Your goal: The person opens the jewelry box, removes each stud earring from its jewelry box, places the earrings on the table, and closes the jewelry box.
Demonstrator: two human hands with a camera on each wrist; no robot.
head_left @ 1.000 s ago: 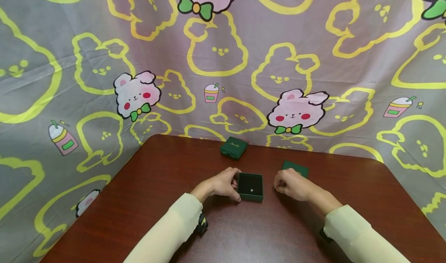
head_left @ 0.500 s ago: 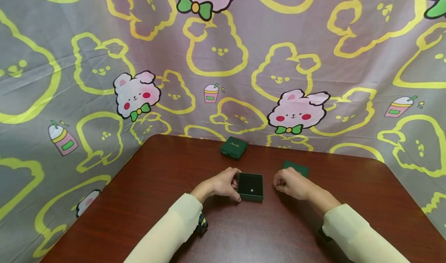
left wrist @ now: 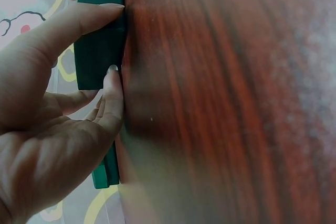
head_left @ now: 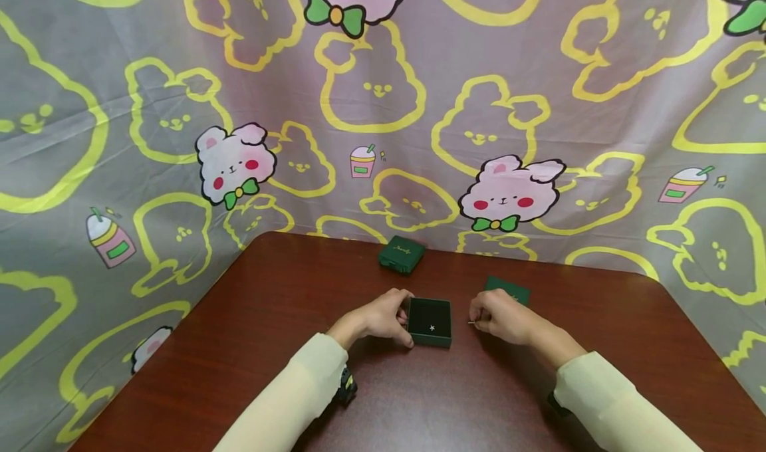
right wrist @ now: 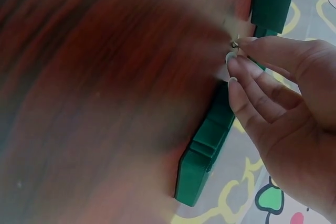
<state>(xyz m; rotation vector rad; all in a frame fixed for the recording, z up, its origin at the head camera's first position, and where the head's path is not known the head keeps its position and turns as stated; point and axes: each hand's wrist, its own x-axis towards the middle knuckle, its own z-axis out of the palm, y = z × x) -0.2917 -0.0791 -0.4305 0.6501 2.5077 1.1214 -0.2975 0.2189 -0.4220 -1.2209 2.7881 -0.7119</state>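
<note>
Currently, we are holding an open square box (head_left: 433, 340) with our left hand (head_left: 383, 316), whose thumb and fingers are gripping its left side. The box is showing dark green walls and a black interior, where a tiny, silvery, star-shaped piece (head_left: 432, 328) is lying toward the near wall. Apart from the box, to its right, our right hand (head_left: 504, 316) is pinching a tiny, glinting bit (right wrist: 235, 44) between thumb and fingertip; its shape is looking too small to tell. Beyond that hand, a partly hidden green item (head_left: 509, 288) is lying on the reddish-brown counter (head_left: 443, 405); a closed green case (head_left: 401, 254) with gold lettering is sitting farther back.
</note>
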